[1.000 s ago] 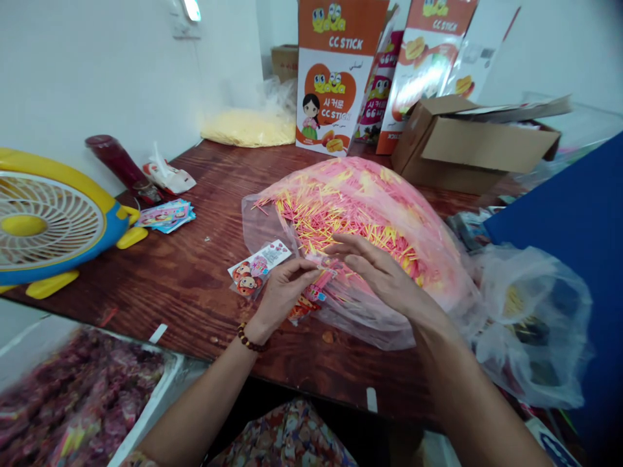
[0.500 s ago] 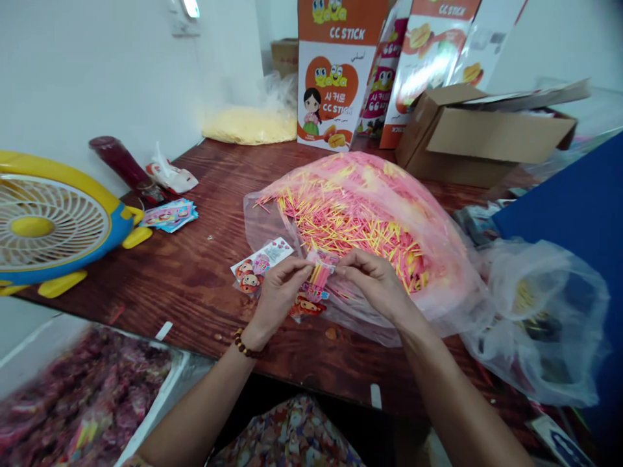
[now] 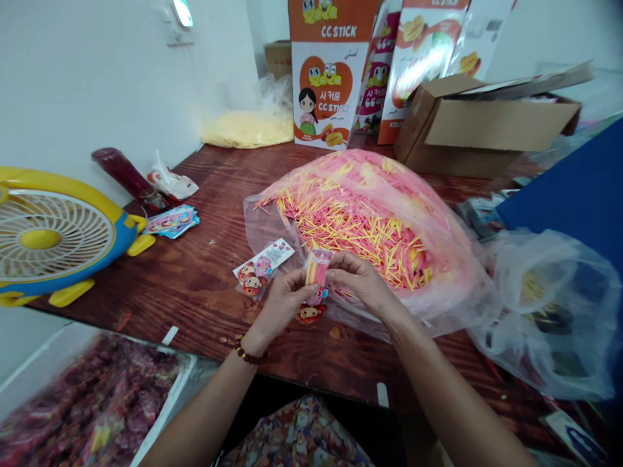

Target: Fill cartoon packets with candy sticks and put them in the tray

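Between both hands stands a small clear packet of pink and yellow sticks [image 3: 317, 267], with a printed character near its lower end. My left hand [image 3: 285, 299] pinches its left side with thumb and fingers. On the other side, my right hand [image 3: 359, 279] grips the packet's right edge. Just behind them a large translucent bag [image 3: 413, 188] lies open, spilling loose pink and yellow sticks [image 3: 350, 227]. Left of the hands, flat printed packets [image 3: 263, 267] with cartoon faces rest on the brown wooden table [image 3: 195, 285].
A yellow and blue fan [image 3: 58, 240] stands at left, near a stack of printed cards [image 3: 171, 222] and a tissue pack [image 3: 172, 185]. Below left is a bin of filled packets [image 3: 97, 395]. Cartons [image 3: 331, 84] and an open cardboard box [image 3: 487, 130] line the back. A clear plastic bag [image 3: 555, 311] lies right.
The packet of sticks has turned more upright and sits slightly higher. My right hand has shifted from pinching its top corner to holding its side. The view has moved slightly.
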A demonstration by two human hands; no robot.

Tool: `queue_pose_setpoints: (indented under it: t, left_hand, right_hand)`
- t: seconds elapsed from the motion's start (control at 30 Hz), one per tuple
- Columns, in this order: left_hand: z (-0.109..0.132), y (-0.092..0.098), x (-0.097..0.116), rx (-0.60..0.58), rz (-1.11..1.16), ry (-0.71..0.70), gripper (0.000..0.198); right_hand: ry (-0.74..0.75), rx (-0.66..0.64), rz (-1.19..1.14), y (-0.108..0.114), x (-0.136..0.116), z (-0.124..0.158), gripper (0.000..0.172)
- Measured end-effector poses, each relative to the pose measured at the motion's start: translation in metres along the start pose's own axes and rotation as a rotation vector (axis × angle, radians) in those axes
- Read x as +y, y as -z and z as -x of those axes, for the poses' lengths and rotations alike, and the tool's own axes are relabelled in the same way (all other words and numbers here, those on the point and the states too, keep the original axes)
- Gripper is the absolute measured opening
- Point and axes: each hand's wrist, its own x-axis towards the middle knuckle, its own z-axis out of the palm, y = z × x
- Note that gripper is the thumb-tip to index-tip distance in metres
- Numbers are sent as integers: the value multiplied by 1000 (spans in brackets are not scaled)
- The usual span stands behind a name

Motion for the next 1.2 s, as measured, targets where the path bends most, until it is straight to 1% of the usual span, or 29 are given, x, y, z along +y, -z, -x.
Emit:
queue_pose_setpoints:
  t: [0.1, 0.23, 0.33, 0.5, 0.53, 0.6, 0.67, 0.7, 0.8, 0.9, 0.97, 1.03, 1.1, 1.13, 1.2]
  left_hand:
    - [1, 0, 0, 2, -47, -26, 25]
    - [3, -1, -2, -21, 47, 11, 26]
    - [2, -1, -5, 13, 59, 9, 27]
    - [1, -2, -7, 83, -22, -69, 21]
    - [2, -2, -7, 78, -12, -52, 23]
    - [2, -2, -6, 37, 41, 32, 28]
    - [3, 0, -4, -13, 85, 105, 31]
    - [3, 0, -3, -24, 91, 114, 31]
    - [4, 2, -1, -21, 51, 59, 27]
    - [4, 3, -1, 59, -8, -22, 24]
    - [4, 4, 2, 126, -56, -69, 23]
    - [3, 7, 6, 165, -118, -126, 21]
    - [2, 13, 10, 179, -167, -182, 17]
    - [1, 16, 10, 177, -184, -192, 17]
    - [0, 24, 5, 163, -223, -159, 21]
  right_hand:
    - [47, -3, 46, -3, 5, -2, 20]
    - [106, 54, 109, -7, 13, -5, 17]
    - [146, 80, 140, -9, 18, -4, 17]
    - [112, 5, 214, -6, 20, -2, 15]
    - [107, 5, 246, -5, 19, -1, 16]
    - [105, 1, 308, -2, 16, -1, 17]
    - [116, -11, 327, 2, 13, -1, 17]
    - [130, -3, 325, 3, 11, -1, 17]
    - [201, 61, 375, 8, 2, 1, 18]
    - [270, 46, 480, 10, -10, 5, 17]
    - [324, 76, 544, 9, -19, 8, 16]
    - [358, 104, 593, 6, -25, 8, 16]
    - [323, 82, 571, 3, -26, 5, 17]
    - [270, 66, 522, 2, -23, 3, 19]
    - [128, 68, 394, 0, -13, -4, 20]
